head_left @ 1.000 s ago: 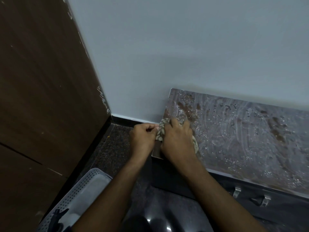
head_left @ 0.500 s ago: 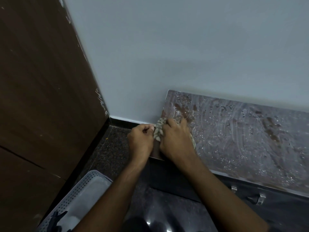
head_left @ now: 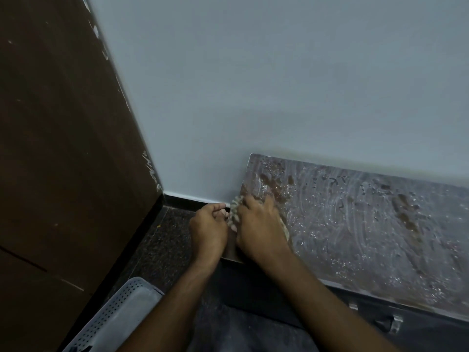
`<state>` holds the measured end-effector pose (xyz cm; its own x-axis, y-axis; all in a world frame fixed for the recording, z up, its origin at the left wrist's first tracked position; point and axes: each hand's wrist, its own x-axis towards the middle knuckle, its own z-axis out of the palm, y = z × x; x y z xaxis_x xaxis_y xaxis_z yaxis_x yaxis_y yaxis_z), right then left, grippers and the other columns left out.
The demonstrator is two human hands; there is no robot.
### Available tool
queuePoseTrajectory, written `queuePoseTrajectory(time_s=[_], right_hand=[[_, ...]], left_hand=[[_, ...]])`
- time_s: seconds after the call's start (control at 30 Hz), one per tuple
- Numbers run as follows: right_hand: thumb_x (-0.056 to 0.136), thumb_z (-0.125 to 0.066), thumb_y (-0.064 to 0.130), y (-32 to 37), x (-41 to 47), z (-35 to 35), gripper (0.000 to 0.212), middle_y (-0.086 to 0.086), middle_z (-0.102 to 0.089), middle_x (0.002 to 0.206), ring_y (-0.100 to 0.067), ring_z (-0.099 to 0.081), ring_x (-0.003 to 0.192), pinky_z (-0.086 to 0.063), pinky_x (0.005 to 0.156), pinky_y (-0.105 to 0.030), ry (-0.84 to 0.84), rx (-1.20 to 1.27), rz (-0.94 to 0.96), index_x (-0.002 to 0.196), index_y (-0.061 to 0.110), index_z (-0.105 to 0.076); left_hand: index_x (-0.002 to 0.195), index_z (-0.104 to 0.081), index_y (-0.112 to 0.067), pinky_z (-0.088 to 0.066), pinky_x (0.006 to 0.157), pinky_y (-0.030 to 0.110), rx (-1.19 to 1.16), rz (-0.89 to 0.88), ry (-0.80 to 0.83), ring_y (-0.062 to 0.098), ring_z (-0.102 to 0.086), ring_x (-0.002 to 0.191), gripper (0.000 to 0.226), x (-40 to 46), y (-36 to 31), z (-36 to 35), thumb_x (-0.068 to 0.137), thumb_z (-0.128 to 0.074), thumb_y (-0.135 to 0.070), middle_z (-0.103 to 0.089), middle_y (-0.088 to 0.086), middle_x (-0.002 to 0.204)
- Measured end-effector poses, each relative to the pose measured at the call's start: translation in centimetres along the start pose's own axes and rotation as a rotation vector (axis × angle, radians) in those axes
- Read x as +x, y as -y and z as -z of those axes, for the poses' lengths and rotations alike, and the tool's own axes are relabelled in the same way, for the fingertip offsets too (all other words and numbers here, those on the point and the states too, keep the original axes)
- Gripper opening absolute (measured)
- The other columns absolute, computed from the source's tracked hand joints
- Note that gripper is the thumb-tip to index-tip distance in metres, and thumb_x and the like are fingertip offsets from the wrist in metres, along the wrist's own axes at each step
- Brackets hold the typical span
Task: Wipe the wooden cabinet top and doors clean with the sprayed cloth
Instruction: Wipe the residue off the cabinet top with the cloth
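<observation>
Pale wall [head_left: 279, 85] fills upper frame; dark wood panel [head_left: 55, 148] at left, speckled floor [head_left: 162, 240] lower centre. Cabinet top [head_left: 368, 237] at right, wet, streaked, brown patches unwiped. Perforated basket [head_left: 114, 313] lower left. Right hand [head_left: 256, 224] presses bunched cloth [head_left: 234, 212] on top's left edge, fingers curled over it. Left hand [head_left: 208, 224] just beside, clenched; whether it pinches cloth edge, cannot tell. Risk: cloth slipping off edge to floor, liquid dripping onto doors [head_left: 380, 323] below.
</observation>
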<state>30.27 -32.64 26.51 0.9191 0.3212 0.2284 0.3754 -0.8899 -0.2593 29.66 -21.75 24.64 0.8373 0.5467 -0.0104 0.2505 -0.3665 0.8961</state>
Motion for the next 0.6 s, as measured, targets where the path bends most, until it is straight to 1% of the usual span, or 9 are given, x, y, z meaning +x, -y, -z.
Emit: queuePoseTrajectory(time_s=[0.1,0.17,0.27,0.33,0.37,0.43,0.47,0.5,0.6], right_hand=[[0.086,-0.056,0.013,-0.2,-1.0,-0.2,0.027,-0.003,-0.058,0.118,-0.037,-0.039,0.114,-0.044,0.096,-0.048,-0.009,0.021,0.004,0.110,0.009,-0.069],[0.087,-0.052,0.010,-0.5,1.3,-0.5,0.028,-0.004,-0.056,0.120,-0.037,-0.040,0.113,-0.042,0.093,-0.045,-0.021,-0.008,-0.039,0.112,0.008,-0.066],[0.090,-0.051,0.009,-0.6,4.2,-0.7,0.024,-0.006,-0.056,0.117,-0.034,-0.043,0.106,-0.040,0.083,-0.041,-0.029,-0.041,-0.096,0.109,0.007,-0.066],[0.091,-0.055,0.014,-0.7,4.1,-0.8,0.023,-0.004,-0.056,0.115,-0.032,-0.043,0.105,-0.039,0.082,-0.039,-0.029,-0.034,-0.073,0.109,0.008,-0.067],[0.091,-0.057,0.016,-0.7,3.4,-0.7,0.024,-0.002,-0.056,0.117,-0.032,-0.042,0.106,-0.040,0.087,-0.041,-0.014,-0.022,-0.049,0.111,0.009,-0.068],[0.090,-0.060,0.021,-0.3,0.9,-0.4,0.029,0.000,-0.054,0.121,-0.031,-0.040,0.111,-0.042,0.094,-0.043,0.026,0.036,0.025,0.116,0.012,-0.067],[0.088,-0.061,0.022,0.1,-0.6,-0.2,0.031,0.000,-0.054,0.121,-0.029,-0.039,0.110,-0.043,0.092,-0.043,0.030,0.073,0.056,0.117,0.013,-0.066],[0.086,-0.063,0.022,0.5,-1.9,-0.1,0.031,0.001,-0.055,0.119,-0.027,-0.038,0.106,-0.044,0.087,-0.042,0.022,0.107,0.085,0.115,0.014,-0.066],[0.080,-0.066,0.019,0.6,-4.0,0.0,0.028,0.003,-0.055,0.114,-0.024,-0.036,0.100,-0.045,0.079,-0.040,0.021,0.131,0.130,0.107,0.014,-0.068]], left_hand=[[0.111,-0.074,-0.010,-0.046,0.079,0.017,0.047,-0.042,-0.019,0.008,-0.065,0.087,0.021,0.0,-0.3,0.0,0.095,-0.060,-0.008,-0.075,0.003,0.103],[0.109,-0.074,-0.012,-0.052,0.079,0.021,0.043,-0.049,-0.015,0.012,-0.070,0.085,0.021,0.1,-0.3,-0.1,0.095,-0.060,-0.009,-0.076,0.004,0.098],[0.109,-0.073,-0.012,-0.058,0.078,0.027,0.019,-0.016,-0.020,0.014,-0.072,0.081,0.021,0.1,-0.5,0.2,0.095,-0.059,-0.008,-0.076,0.003,0.090],[0.109,-0.073,-0.011,-0.055,0.074,0.024,0.025,-0.022,-0.059,0.014,-0.072,0.080,0.019,0.1,-0.5,0.7,0.095,-0.060,-0.009,-0.076,0.002,0.091],[0.108,-0.074,-0.011,-0.052,0.073,0.021,0.032,-0.020,-0.070,0.014,-0.072,0.080,0.018,0.1,-0.5,0.9,0.095,-0.061,-0.010,-0.076,0.001,0.090],[0.100,-0.075,-0.011,-0.045,0.065,0.009,0.050,-0.022,-0.039,0.008,-0.068,0.073,0.013,0.3,-0.6,1.1,0.095,-0.063,-0.015,-0.073,-0.005,0.082],[0.094,-0.075,-0.013,-0.040,0.056,0.002,0.062,-0.023,-0.005,0.001,-0.063,0.067,0.013,0.3,-0.7,1.1,0.096,-0.063,-0.017,-0.069,-0.009,0.076],[0.088,-0.074,-0.017,-0.038,0.051,0.001,0.067,-0.021,0.028,-0.004,-0.057,0.063,0.014,0.2,-0.9,1.0,0.097,-0.063,-0.020,-0.064,-0.013,0.070],[0.075,-0.070,-0.019,-0.039,0.049,0.004,0.062,-0.048,0.062,-0.002,-0.055,0.058,0.023,0.3,-0.8,0.4,0.097,-0.063,-0.022,-0.062,-0.013,0.062]])
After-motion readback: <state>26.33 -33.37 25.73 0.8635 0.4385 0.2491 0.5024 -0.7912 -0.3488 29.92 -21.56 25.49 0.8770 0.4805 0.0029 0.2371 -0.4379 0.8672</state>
